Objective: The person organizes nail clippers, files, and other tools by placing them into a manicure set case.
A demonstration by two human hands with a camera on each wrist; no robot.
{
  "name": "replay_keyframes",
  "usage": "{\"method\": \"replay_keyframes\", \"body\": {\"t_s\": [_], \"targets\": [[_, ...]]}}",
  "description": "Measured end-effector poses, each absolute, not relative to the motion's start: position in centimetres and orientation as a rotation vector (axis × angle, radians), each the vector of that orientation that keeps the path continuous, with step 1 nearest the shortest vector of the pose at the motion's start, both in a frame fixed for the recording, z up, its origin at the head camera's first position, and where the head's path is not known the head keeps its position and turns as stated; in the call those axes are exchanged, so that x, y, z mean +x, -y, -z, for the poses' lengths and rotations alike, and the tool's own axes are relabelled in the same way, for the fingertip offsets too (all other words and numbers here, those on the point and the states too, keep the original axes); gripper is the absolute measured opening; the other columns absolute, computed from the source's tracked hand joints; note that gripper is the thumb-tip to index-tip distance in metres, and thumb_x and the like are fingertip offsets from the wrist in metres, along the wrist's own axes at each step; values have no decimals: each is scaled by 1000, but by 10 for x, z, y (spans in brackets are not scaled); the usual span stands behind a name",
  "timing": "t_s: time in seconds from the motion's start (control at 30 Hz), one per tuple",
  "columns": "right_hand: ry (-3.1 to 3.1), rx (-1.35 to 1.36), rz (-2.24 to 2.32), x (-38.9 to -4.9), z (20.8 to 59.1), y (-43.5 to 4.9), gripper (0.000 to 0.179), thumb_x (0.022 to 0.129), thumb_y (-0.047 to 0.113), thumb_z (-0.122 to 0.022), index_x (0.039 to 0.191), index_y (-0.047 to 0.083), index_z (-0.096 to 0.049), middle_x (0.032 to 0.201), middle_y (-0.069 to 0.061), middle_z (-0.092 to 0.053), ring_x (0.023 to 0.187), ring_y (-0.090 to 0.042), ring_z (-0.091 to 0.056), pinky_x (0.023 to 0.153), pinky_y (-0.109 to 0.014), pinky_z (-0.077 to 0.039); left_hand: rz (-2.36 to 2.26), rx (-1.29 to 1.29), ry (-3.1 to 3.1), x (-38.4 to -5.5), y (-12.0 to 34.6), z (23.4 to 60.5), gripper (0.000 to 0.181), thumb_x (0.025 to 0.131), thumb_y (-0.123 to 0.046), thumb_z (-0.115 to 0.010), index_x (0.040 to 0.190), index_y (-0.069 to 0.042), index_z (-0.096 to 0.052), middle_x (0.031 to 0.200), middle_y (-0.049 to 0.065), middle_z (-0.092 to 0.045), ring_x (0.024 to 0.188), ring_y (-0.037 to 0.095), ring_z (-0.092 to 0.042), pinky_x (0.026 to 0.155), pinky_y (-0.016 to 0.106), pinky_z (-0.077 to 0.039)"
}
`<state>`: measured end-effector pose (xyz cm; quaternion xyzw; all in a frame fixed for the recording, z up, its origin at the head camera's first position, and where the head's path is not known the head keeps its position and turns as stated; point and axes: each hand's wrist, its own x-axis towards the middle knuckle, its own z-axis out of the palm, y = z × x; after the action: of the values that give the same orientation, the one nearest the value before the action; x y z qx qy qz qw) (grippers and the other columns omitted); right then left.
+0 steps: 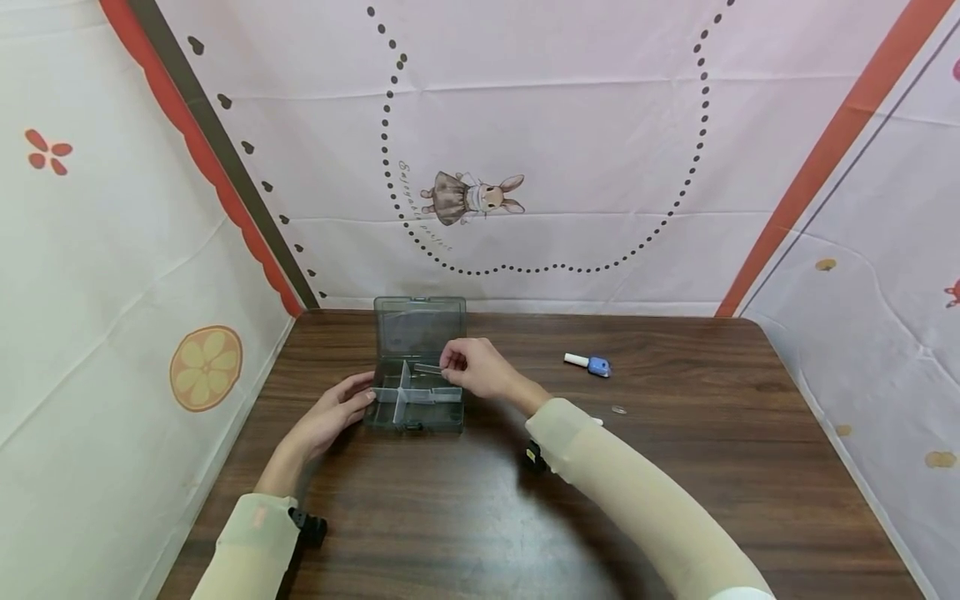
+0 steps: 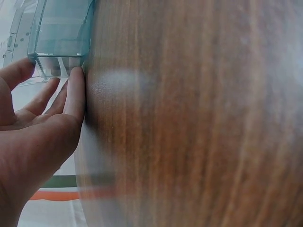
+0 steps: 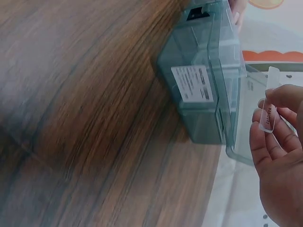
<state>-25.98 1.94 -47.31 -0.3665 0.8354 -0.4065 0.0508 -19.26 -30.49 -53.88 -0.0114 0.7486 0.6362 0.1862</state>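
Note:
A translucent grey-green divider box [image 1: 438,423] sits on the table with its lid [image 1: 420,325] raised at the back. Pale dividers split it into several compartments. My right hand [image 1: 480,367] pinches a clear nail file [image 3: 269,106] with lettering on it, between thumb and fingers, above the back right compartment. In the head view the file lies nearly level over the box. My left hand [image 1: 333,412] rests against the box's left side, its fingers [image 2: 75,94] fairly straight and touching the wall, the thumb near the upper edge.
To the right lies a small blue bottle [image 1: 598,367] with a white cap. Nearer me are a small clear piece [image 1: 618,409] and a white item [image 1: 597,421] mostly hidden by the right sleeve. A printed cloth [image 1: 600,167] hangs behind the wooden table [image 1: 420,517].

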Motion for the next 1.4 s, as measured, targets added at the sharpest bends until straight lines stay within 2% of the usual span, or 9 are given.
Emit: {"method": "replay_keyframes", "body": {"t_s": [0.4, 0.93, 1.4], "targets": [[-2545, -1129, 1203, -256, 477, -3, 9, 99, 4, -73, 94, 10, -70, 89, 2, -68, 81, -11, -62, 74, -24, -55, -1786, -38, -2114, -194, 304, 539, 68, 111, -33, -59, 167, -8, -28, 170, 22, -25, 154, 39, -31, 124, 58, -29], [-2535, -1075, 1207, -255, 489, -1, 12, 100, 7, -74, 92, 14, -69, 88, 5, -67, 81, -9, -62, 74, -24, -55, -1785, -77, -2119, -192, 305, 541, 64, 112, -31, -58, 166, -11, -30, 169, 20, -27, 154, 38, -33, 124, 57, -30], [-2541, -1081, 1243, -255, 488, -1, 11, 98, 4, -76, 94, 12, -68, 91, 2, -68, 82, -9, -63, 75, -23, -56, -1783, -57, -2122, -192, 307, 540, 66, 111, -32, -59, 166, -11, -30, 169, 20, -27, 154, 38, -33, 124, 57, -30]]}}
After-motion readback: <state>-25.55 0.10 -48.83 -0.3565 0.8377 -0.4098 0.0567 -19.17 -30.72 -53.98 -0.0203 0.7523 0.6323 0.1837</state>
